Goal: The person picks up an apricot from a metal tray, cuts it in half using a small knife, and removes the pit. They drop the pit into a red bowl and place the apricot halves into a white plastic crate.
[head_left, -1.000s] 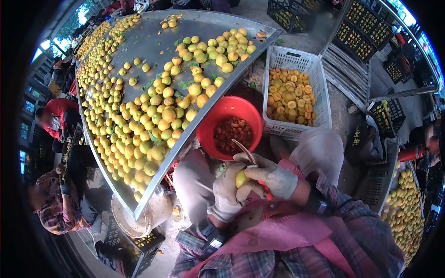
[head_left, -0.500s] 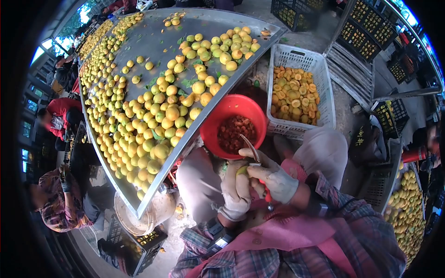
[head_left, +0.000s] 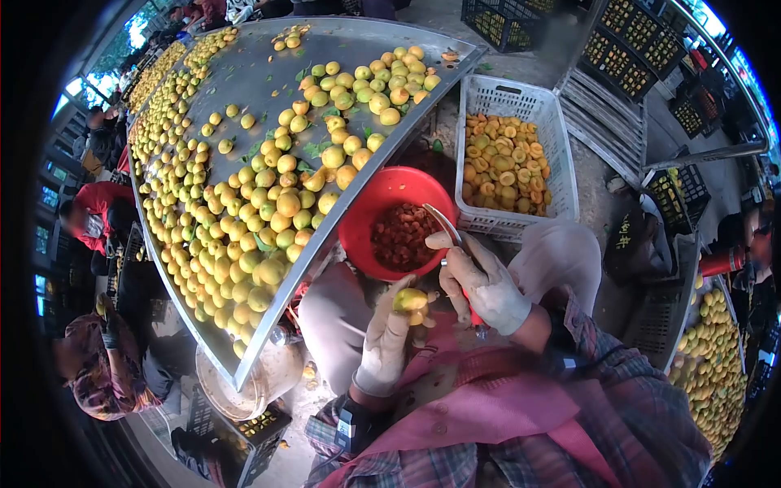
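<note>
— Left hand point(head_left: 382, 342) is closed on what?
— On one yellow fruit point(head_left: 409, 301), at nine o'clock from the right hand point(head_left: 486, 286), which grips a curved blade point(head_left: 439, 218) pointing to eleven o'clock, over the red bowl point(head_left: 382, 191).

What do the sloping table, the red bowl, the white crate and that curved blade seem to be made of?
Table: likely sheet metal, dull grey, soft reflections, folded edge. Red bowl: probably plastic, smooth, evenly coloured, slightly glossy. White crate: moulded plastic, by its lattice walls. Curved blade in the right hand: bright metal, it seems.
</note>
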Demonstrator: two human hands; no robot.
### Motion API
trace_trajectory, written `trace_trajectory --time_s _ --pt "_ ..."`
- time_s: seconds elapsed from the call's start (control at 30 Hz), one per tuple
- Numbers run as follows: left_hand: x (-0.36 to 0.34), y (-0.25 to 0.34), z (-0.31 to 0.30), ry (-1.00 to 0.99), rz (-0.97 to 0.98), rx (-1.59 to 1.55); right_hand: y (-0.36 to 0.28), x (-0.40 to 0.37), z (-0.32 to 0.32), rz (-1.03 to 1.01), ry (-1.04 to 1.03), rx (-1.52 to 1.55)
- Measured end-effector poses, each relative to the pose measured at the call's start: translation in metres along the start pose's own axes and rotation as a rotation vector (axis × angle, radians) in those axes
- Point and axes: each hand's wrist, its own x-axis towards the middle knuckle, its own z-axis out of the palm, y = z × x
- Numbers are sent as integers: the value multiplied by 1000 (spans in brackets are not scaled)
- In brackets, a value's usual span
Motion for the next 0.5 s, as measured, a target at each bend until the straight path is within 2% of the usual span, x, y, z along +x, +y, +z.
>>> trace_trajectory --time_s 0.07,0.13,0.2,0.23,0.27,0.33,0.37,0.4,0.47,0.5 --pt "-2 2 0 -15 -19 17 -8 0 -2 4 -65 76" --pt "-2 1 0 -125 28 -12 -18 -4 5 6 -128 152" --pt "-3 3 3 -117 23 15 -25 -7 21 30 -44 -318" --pt "-4 4 4 -110 15 41 -10 -3 13 -268 -131 -334" --pt "-5 3 2 -108 16 42 -6 -1 11 -268 -134 -333" --pt "-6 1 -5 -91 -9 51 -1 1 7 -723 -156 -718" --pt "-7 2 -4 -89 -9 50 2 3 5 -857 -156 -826" --pt "-8 4 -2 -76 19 68 3 0 4 -856 -158 -826" --pt "-7 8 2 -65 46 86 -1 -9 6 -417 -228 -568" --pt "-5 10 5 -66 106 176 2 -7 5 -416 -227 -568"
